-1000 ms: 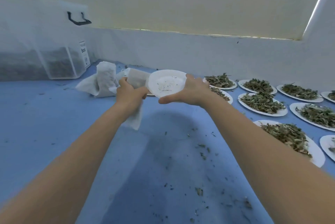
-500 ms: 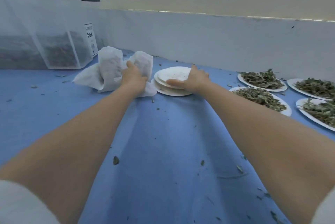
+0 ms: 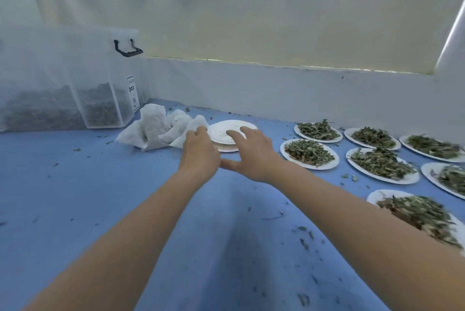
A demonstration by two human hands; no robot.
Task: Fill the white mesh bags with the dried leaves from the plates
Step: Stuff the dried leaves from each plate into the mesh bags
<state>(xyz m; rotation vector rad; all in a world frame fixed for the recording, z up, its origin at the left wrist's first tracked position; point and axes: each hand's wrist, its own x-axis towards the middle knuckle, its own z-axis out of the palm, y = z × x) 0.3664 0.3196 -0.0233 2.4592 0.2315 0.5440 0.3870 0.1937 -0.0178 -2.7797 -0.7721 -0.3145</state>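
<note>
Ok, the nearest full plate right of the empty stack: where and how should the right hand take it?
Probably by the near-left rim of that full plate, which shows bare white card around the leaf heap. Bring the right hand in low from the left, fingers under the edge, thumb on top; the plate lies flat on the blue table and should stay level so leaves stay put.

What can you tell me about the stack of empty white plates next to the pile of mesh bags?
The stack of empty white round plates lies flat on the blue table, near the back wall. They look like thin paper or plastic plates; the top one carries only a few leaf crumbs. How many are stacked cannot be told. The crumpled pile of white mesh bags lies just to its left, and plates heaped with dried leaves sit to its right. The right hand hovers open over its near edge; contact cannot be told.
</note>
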